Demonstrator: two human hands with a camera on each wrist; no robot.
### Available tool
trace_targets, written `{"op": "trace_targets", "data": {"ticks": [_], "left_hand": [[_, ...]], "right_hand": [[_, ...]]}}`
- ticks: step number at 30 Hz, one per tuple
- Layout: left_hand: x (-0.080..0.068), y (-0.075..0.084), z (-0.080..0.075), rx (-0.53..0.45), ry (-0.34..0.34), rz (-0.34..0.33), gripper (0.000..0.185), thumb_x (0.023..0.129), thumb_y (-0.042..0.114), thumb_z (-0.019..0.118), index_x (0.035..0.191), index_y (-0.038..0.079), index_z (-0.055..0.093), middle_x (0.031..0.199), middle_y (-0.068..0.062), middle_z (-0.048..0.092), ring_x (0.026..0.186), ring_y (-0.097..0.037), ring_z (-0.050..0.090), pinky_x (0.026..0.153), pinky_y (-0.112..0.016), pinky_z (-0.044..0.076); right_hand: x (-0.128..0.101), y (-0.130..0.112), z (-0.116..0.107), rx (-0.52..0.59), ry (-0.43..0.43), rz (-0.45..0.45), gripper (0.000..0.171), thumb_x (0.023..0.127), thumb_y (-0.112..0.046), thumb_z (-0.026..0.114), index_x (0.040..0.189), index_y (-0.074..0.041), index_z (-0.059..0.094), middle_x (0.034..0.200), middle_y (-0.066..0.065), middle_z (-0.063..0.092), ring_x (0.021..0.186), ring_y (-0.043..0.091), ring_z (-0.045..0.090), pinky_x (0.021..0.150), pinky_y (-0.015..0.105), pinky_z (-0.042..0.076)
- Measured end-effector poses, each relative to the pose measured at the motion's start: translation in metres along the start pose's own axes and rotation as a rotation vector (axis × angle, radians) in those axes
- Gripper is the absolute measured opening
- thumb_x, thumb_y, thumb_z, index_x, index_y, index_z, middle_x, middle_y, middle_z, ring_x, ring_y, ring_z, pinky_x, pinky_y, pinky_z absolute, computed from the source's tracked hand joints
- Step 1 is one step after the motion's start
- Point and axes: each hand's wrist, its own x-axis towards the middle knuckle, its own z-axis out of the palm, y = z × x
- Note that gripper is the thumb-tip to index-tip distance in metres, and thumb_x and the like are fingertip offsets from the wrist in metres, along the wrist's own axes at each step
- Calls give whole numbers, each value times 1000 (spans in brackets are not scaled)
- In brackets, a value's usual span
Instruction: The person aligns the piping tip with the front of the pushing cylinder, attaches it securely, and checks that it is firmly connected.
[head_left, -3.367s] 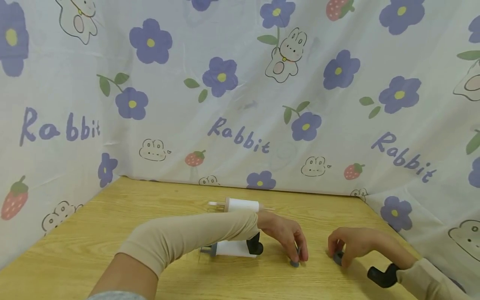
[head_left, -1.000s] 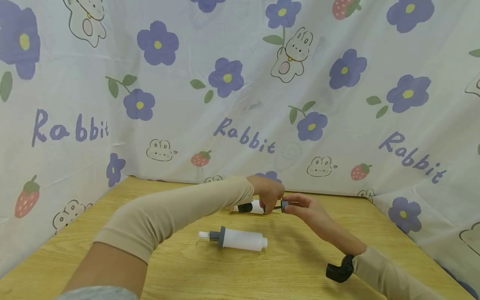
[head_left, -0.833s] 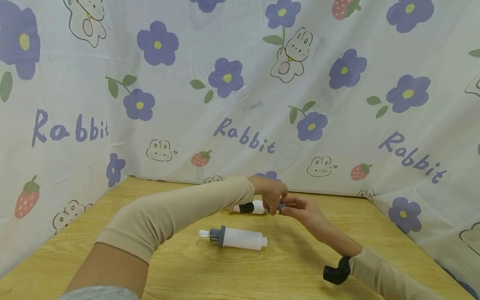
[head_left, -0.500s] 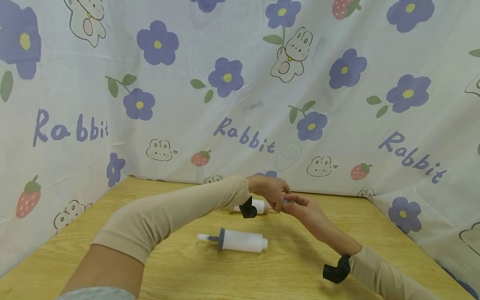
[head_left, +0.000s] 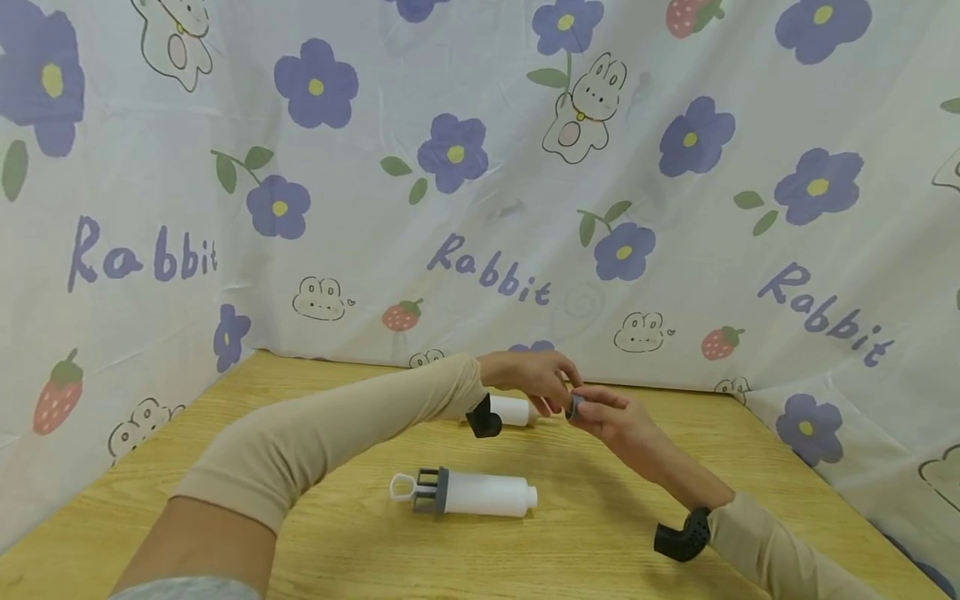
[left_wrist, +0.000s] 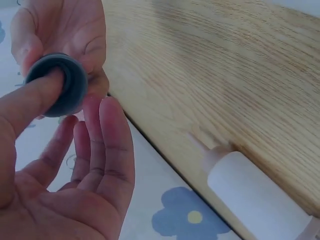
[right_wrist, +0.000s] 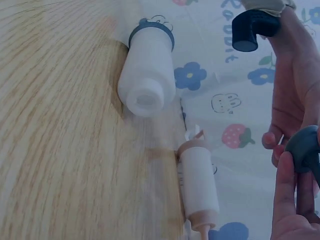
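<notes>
My two hands meet above the back of the wooden table [head_left: 247,433]. Between them is a small grey ring [head_left: 574,407]. My right hand [head_left: 592,408] pinches it from the right, and my left hand [head_left: 558,398] has a finger pressed on its face. In the left wrist view the grey ring [left_wrist: 70,95] lies between my left hand [left_wrist: 75,165] and the right hand's fingers [left_wrist: 60,30]. The right wrist view shows the ring [right_wrist: 306,147] at my right fingertips [right_wrist: 287,175]. A white cylinder [head_left: 513,410] lies on the table just under my hands.
A second white cylinder [head_left: 480,493] with a grey collar and a white loop end lies nearer me at mid-table. A flower-and-rabbit printed cloth [head_left: 465,208] walls in the back and both sides. Black wrist cameras [head_left: 678,537] sit on both forearms.
Both hands moved from the table's front to the back and met at the grey ring, then rose slightly. The near cylinder has turned, so its loop end now shows.
</notes>
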Motion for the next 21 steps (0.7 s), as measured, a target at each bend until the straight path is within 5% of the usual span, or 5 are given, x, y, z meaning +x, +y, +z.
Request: {"op": "trace_targets", "data": {"ticks": [7, 14, 21], "left_hand": [[-14, -18, -10, -34, -52, 88, 51, 83, 26, 63, 126, 15, 39, 111, -8, 55, 94, -19, 59, 79, -35, 51], [-43, -36, -20, -34, -119, 85, 52, 82, 37, 62, 126, 20, 40, 115, -7, 58, 102, -21, 57, 88, -40, 47], [-77, -51, -13, -10, -163, 39, 49, 81, 39, 63, 123, 24, 44, 117, -2, 56, 100, -18, 59, 87, -41, 47]], "right_hand": [[-2, -4, -5, -42, 5, 15, 26, 95, -6, 39, 112, -11, 58, 113, 0, 55, 102, 14, 57, 96, 30, 42], [-4, -2, -6, -78, 65, 46, 22, 92, -8, 47, 112, -8, 57, 106, 0, 56, 97, 14, 58, 93, 30, 44], [-5, -2, -7, -76, 49, 57, 24, 92, -8, 47, 114, -8, 56, 103, 0, 57, 94, 13, 59, 96, 34, 42]]}}
